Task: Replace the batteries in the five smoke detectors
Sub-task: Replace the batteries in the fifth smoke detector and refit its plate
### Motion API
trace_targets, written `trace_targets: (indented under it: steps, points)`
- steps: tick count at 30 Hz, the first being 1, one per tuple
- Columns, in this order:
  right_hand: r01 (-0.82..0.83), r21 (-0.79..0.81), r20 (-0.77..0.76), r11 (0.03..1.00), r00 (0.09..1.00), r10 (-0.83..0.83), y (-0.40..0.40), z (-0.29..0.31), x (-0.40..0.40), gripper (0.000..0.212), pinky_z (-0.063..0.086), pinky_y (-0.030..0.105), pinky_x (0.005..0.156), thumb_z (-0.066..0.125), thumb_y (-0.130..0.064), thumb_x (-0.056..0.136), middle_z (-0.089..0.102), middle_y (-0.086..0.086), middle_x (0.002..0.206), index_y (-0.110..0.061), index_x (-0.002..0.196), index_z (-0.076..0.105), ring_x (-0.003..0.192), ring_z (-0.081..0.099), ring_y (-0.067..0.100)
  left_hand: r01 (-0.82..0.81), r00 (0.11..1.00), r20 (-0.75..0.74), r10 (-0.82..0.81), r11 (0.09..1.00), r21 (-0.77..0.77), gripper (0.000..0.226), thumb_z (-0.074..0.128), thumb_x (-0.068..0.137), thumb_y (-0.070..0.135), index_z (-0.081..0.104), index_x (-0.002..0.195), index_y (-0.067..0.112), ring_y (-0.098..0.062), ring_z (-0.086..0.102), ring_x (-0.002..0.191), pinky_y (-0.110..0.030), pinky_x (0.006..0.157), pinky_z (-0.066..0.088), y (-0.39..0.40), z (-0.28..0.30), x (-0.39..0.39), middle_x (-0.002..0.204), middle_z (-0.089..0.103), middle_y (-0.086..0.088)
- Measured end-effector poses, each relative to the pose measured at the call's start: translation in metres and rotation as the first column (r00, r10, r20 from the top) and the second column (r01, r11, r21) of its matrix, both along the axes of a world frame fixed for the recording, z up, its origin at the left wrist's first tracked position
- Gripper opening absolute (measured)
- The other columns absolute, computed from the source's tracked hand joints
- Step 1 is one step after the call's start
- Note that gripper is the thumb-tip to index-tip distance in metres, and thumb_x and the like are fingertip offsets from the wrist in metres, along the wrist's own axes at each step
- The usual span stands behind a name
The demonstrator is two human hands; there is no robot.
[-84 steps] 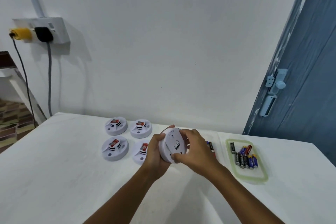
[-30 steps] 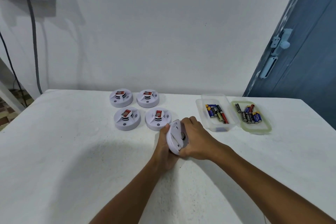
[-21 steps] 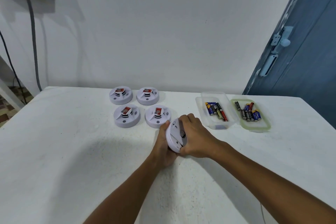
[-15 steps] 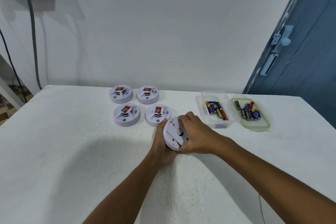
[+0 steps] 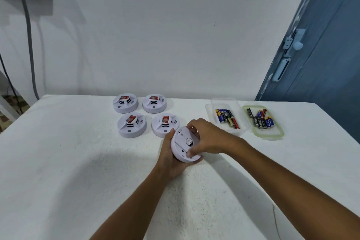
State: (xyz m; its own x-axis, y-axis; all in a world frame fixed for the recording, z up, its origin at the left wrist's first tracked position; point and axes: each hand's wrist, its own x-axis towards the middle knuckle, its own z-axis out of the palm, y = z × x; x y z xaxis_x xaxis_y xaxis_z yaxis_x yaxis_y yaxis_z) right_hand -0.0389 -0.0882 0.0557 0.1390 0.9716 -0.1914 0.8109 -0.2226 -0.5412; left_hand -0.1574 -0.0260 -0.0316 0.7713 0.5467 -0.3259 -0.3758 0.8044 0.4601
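Both hands hold one white round smoke detector point(image 5: 182, 145) just above the table, its flat back turned up toward me. My left hand point(image 5: 169, 159) cups it from below and the left. My right hand point(image 5: 208, 137) grips its right rim, thumb on the near edge, fingers over the far edge. Several more white detectors with red labels sit in a two-by-two block: back left point(image 5: 125, 103), back right point(image 5: 154, 103), front left point(image 5: 131, 124), front right point(image 5: 165, 124). Batteries lie in a clear tub point(image 5: 211, 112) and on a green-rimmed lid point(image 5: 272, 136).
The white table point(image 5: 78, 161) runs to a white wall behind. A blue door point(image 5: 321, 54) stands at the right. A black plug and grey cable point(image 5: 29, 35) hang from a wall socket at the upper left.
The held detector has tipped from nearly on edge to back-up and turned a little between my hands. My hands stayed in place in front of the block of detectors.
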Motion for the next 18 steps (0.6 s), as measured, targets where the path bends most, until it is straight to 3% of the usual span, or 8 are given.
trace_targets:
  steps: [4,8,12,14,18]
  points:
    - [-0.020,0.009,0.088,1.000,0.996,0.019,0.003,-0.005,-0.004,0.068,0.052,0.035,0.078,0.086,-0.030,0.059,0.044,-0.001,0.110,-0.019,0.110,0.043,0.097,0.051,0.018,0.009,1.000,0.000,-0.009,1.000,0.015,0.039,0.039,0.093,0.048,0.059,0.108,0.018,-0.031,0.056,0.095,-0.051,0.081,0.046,0.000,0.001,-0.001,0.094,0.068,-0.015]
    - [-0.020,0.021,0.104,1.000,0.994,0.018,0.002,-0.007,-0.002,0.063,0.048,0.033,0.070,0.084,-0.028,0.059,0.041,0.000,0.106,-0.018,0.104,0.040,0.091,0.048,0.017,0.052,0.999,0.014,-0.053,0.998,0.033,0.050,0.048,0.079,0.048,0.057,0.117,0.018,-0.031,0.056,0.103,-0.052,0.092,0.043,-0.002,0.002,-0.001,0.108,0.064,-0.016]
    - [-0.035,0.068,0.146,0.997,0.989,0.024,-0.003,-0.012,-0.004,0.061,0.038,0.026,0.058,0.082,-0.028,0.060,0.040,0.000,0.099,-0.017,0.099,0.036,0.079,0.041,0.012,0.061,0.998,-0.006,-0.061,0.996,0.059,0.058,0.045,0.080,0.050,0.054,0.127,0.017,-0.030,0.056,0.109,-0.051,0.095,0.044,-0.001,-0.003,0.000,0.116,0.064,-0.015]
    - [-0.016,0.091,0.118,0.996,0.993,0.005,-0.004,-0.014,-0.004,0.062,0.035,0.025,0.056,0.083,-0.028,0.058,0.041,0.000,0.095,-0.018,0.096,0.035,0.075,0.041,0.011,0.068,0.998,-0.020,-0.067,0.995,0.070,0.058,0.043,0.083,0.050,0.054,0.127,0.016,-0.031,0.055,0.113,-0.052,0.098,0.042,0.000,-0.003,0.000,0.118,0.063,-0.015]
    - [0.046,0.096,-0.025,0.994,0.999,-0.044,-0.006,-0.013,0.002,0.063,0.034,0.024,0.054,0.089,-0.029,0.054,0.044,-0.006,0.083,-0.021,0.089,0.037,0.068,0.041,0.010,0.120,0.989,-0.101,-0.108,0.985,0.121,0.053,0.030,0.095,0.054,0.061,0.115,0.017,-0.032,0.059,0.104,-0.051,0.082,0.050,0.001,-0.005,-0.003,0.105,0.070,-0.014]
